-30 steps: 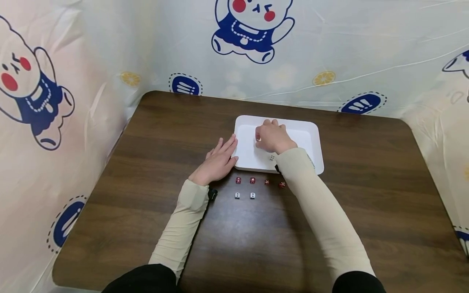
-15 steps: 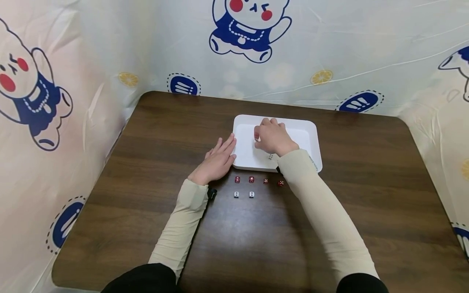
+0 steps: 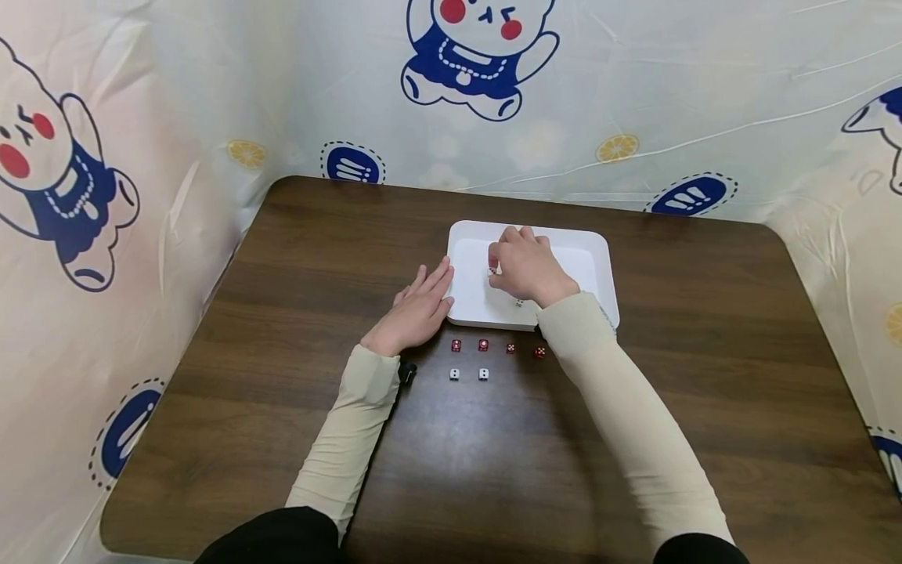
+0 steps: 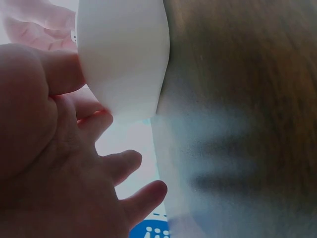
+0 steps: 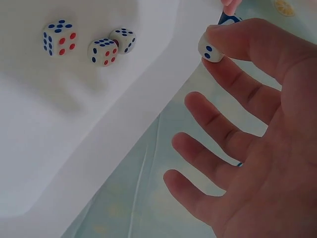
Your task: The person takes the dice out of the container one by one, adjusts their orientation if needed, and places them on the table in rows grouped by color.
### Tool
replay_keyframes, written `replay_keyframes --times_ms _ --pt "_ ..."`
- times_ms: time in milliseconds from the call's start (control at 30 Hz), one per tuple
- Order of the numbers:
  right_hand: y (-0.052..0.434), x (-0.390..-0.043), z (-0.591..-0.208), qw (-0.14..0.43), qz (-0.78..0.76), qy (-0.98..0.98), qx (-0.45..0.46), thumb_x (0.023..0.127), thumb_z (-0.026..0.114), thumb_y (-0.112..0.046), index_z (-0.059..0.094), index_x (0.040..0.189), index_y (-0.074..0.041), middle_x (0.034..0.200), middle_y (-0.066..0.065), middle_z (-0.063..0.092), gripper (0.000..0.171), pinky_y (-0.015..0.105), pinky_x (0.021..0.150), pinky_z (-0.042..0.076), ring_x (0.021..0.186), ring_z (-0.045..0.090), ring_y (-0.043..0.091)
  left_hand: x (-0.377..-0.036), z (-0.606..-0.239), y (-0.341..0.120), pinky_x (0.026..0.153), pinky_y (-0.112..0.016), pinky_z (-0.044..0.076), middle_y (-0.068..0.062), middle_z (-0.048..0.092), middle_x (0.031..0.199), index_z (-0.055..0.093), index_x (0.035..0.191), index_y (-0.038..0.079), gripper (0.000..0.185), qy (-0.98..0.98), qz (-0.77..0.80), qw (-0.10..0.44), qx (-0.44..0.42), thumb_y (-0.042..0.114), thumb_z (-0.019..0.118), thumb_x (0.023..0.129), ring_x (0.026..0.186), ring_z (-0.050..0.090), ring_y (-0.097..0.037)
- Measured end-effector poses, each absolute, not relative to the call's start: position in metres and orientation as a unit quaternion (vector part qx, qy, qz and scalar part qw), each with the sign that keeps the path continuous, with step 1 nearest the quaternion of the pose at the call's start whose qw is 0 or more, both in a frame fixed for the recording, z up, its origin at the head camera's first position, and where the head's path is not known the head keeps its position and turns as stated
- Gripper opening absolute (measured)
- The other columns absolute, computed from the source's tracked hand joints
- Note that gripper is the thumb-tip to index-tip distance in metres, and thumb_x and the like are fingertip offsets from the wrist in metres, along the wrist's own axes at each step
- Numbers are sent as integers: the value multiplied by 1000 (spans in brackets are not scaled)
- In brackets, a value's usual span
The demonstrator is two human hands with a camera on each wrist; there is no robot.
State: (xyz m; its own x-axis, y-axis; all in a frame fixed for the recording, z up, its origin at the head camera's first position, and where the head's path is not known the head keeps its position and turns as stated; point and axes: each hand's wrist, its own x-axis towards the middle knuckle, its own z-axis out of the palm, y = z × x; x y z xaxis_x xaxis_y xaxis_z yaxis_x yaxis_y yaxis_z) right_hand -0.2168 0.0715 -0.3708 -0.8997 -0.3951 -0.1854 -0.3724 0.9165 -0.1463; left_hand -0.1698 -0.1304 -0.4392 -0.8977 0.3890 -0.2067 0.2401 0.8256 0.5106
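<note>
Risk: your right hand [image 5: 257,134] pinches a small white spotted die [image 5: 210,48] at the fingertips above the white plastic tray [image 3: 599,270], flat left hand [image 3: 416,309] steadying its edge, so a loosened grip drops it onto the dark wooden counter [image 3: 282,313].

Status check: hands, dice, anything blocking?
Right hand pinches a white die over the white tray. Left hand flat against the tray's left edge. Three white dice lie in the tray; nothing blocking.
</note>
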Motion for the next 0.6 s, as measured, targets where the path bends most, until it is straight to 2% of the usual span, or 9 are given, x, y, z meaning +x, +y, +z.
replay_keyframes --times_ms 600 --pt "78 -203 -369 94 -66 973 -201 87 63 -24 70 98 -13 122 12 53 17 53 99 36 117 43 32 -169 -437 -129 116 -61 12 9 -2 163 10 156 20 57 946 235 154 162 36 29 105 151 -1 -32"
